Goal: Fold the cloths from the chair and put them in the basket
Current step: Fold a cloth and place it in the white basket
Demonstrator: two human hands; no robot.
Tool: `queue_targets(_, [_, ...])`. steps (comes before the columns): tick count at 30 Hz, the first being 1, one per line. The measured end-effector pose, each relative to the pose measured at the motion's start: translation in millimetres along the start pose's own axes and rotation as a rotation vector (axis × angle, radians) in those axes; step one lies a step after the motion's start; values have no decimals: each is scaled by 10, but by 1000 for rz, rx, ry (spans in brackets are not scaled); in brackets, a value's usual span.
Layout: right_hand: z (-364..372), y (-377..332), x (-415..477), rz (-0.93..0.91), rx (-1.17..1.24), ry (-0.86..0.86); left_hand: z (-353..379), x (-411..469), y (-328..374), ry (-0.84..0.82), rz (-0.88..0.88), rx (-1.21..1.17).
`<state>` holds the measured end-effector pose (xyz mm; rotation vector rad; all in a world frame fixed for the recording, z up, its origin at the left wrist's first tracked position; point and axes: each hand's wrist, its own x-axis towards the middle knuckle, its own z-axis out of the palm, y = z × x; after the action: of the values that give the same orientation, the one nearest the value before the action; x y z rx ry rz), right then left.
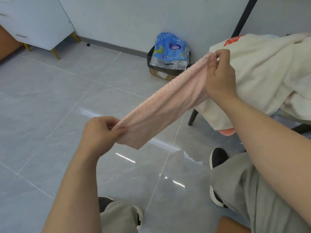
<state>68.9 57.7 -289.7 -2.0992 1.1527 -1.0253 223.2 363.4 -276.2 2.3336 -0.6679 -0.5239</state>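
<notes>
Your left hand (101, 132) and right hand (220, 78) each pinch an end of the pink cloth (161, 108), stretched from 8 o'clock to 2 o'clock.

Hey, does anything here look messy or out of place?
Nothing damaged or spilled. The cream cloth lies rumpled on the chair, hanging over its edge. By the wall, a blue wrapper sticks out of the box. The towel is taut between left hand and right hand.

Single head-worn view (wide-angle), facing forward and down; close over left hand (99, 133), right hand (220, 76); floor (50, 98) beyond.
</notes>
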Motion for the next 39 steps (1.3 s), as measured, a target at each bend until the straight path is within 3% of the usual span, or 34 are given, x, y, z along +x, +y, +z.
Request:
queue_targets(5, [-94,4,13,-24,-28,3,-106,52,-84,148,-82,-109])
queue_targets(14, [-167,-63,-24,31,-35,-44,24,226,2,346,-266,-703])
queue_targets(19, [-131,-70,-66,63,-69,-126,130,249,134,650,-133,-412])
queue_targets(21, [-123,-64,-59,92,-80,-160,112,223,168,695,-89,-320])
queue_targets(26, [-115,33,11,191,-117,-338,53,249,107,599,-174,-255])
queue_targets(33, [-41,229,12,461,74,-537,49,309,18,196,-549,-702])
queue_targets(39, [-24,131,6,385,239,-543,105,289,-6,294,-377,-560])
